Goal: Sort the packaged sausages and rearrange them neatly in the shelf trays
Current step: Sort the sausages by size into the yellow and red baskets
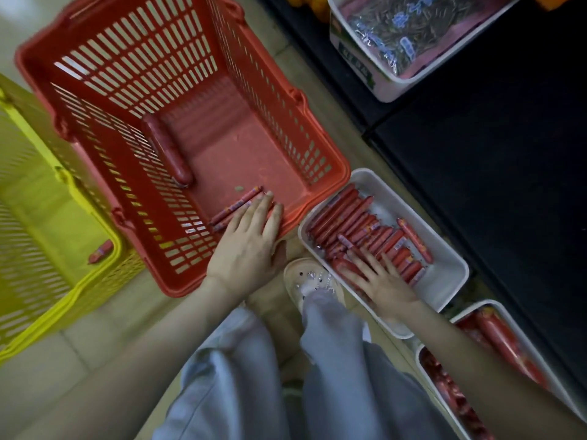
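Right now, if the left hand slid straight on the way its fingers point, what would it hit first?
Probably the slotted side wall of the red basket, after a short stretch of bare floor. The left hand points along the thin sausages beside its fingers, not into them. Depth is hard to judge.

A red slatted basket [133, 55] stands on the pale tiled floor [79, 338], and a yellow basket [19, 249] stands just beside it on the left. Between the red basket and the black shelf [492, 154] a beige sandal [306, 274] set with beads shows below light blue trousers [254, 376]. At the top, a white tub [349, 58] holds clear snack bags [397, 30], with oranges [313, 3] near it.
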A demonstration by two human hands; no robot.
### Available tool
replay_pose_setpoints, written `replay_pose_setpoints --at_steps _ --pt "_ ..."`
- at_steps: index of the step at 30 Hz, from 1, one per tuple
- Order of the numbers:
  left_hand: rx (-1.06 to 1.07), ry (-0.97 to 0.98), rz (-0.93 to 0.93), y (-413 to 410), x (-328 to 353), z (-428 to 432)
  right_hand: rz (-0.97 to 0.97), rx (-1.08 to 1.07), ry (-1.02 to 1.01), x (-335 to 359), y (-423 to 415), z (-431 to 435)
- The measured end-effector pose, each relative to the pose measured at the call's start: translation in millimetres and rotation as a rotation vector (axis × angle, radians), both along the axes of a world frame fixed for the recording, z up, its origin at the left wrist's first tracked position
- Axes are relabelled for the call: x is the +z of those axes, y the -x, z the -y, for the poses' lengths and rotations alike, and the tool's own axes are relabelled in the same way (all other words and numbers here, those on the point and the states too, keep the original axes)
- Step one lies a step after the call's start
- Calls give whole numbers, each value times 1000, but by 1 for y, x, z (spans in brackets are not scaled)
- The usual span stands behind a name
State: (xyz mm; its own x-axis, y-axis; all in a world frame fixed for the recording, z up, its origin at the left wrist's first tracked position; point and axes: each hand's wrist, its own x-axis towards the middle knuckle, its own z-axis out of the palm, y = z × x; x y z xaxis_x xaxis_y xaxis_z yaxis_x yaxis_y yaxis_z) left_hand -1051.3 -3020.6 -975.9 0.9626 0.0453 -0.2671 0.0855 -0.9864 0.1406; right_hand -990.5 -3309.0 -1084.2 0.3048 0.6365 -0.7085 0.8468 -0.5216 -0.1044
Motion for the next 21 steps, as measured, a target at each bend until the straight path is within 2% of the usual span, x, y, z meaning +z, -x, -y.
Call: replay_pose_setpoints --at_steps 2,5,10,16,21 --pt "1 -12 2 0 -1 0 -14 -85 -96 -4 11 20" --pt "-1 -37 22 1 -3 0 13 -233 -85 -3 8 33" --pt "-7 -8 44 3 -2 0 155 -290 -9 6 -10 9" --pt "-56 96 -61 4 6 -3 198 -331 -98 51 -20 -8" --pt "-55 197 -147 9 17 -10 315 -470 -351 123 -27 -34"
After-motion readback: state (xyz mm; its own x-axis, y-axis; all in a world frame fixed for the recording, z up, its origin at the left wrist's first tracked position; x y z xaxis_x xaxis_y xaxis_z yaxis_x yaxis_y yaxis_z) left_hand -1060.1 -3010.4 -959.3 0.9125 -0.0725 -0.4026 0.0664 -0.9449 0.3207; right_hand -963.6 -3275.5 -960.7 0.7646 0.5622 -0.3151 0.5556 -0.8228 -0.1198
